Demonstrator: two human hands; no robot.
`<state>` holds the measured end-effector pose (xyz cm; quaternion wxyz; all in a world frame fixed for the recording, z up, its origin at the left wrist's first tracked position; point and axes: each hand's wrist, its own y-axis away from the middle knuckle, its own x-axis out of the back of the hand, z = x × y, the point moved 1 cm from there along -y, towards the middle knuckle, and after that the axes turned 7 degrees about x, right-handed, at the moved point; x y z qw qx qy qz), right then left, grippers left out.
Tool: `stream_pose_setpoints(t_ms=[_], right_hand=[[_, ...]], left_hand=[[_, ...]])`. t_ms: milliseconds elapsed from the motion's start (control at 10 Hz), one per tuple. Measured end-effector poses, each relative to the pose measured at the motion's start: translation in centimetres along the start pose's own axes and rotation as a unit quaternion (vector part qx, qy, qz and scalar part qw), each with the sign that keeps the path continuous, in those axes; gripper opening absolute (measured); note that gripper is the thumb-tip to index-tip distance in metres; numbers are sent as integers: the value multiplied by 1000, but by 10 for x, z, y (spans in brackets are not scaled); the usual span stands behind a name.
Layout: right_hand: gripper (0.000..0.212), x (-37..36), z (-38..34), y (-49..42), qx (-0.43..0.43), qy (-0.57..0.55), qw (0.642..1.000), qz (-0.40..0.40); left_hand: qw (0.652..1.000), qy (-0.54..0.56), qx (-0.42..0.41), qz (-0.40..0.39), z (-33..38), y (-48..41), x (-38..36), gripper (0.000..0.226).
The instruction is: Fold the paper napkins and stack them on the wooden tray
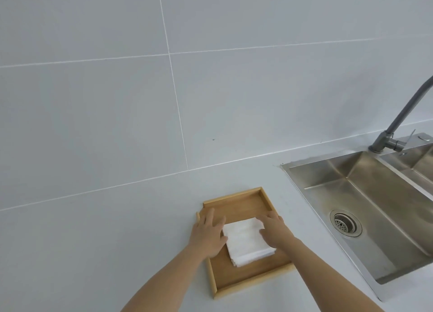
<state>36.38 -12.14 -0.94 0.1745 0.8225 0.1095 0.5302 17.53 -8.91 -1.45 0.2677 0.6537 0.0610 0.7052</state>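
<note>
A grey tiled wall (117, 88) fills most of the view, its white grout lines crossing above a pale counter (93, 241). Set into the counter at the right is a stainless steel sink (375, 218) with a round drain (345, 223) in its basin, and a dark grey faucet (403, 114) rises from its back edge and arches out of view.

Left of the sink, apart from it, a wooden tray (239, 203) lies flat on the counter, its raised rim running around a bare wooden floor. On the middle of that floor rests a stack of white folded paper napkins (246, 242), its layered edges showing at the near corner.

Two bare forearms reach in from the bottom edge. The left hand (209, 234) lies palm down against the left side of the stack, fingers (212, 218) spread and flat, gripping nothing, partly over the tray's left rim. The right hand (274, 232) presses on the stack's right side, its fingers (266, 218) extended and resting on the top napkin rather than closed around it.
</note>
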Motion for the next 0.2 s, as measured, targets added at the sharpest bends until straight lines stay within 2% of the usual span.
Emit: stream_pose_setpoints(t_ms=[100,200], right_hand=[[43,16,-17,4,12,17,999,24],[55,34,-49,7,50,49,997,35]], left_hand=[[999,-10,3,37,-14,6,18,59],[995,-22,1,93,-35,15,44,61]])
